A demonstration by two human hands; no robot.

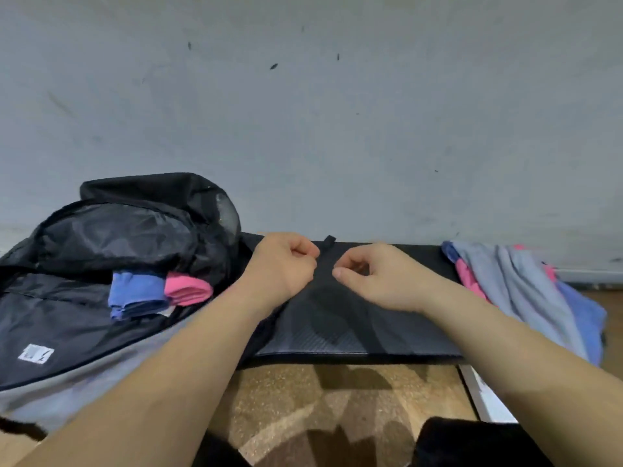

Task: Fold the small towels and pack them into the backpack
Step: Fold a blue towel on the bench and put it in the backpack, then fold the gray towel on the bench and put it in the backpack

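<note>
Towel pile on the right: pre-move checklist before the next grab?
1. Backpack open, mouth reachable: ok.
2. Folded blue towel and pink towel sitting in the opening: ok.
3. Unfolded towel pile within reach of the right hand: ok.
4. Black mat free for folding: ok, only the hands over it.
5. Left hand empty: cannot tell, fingers curled shut.
6. Right hand empty: cannot tell, fingers pinched together.
</note>
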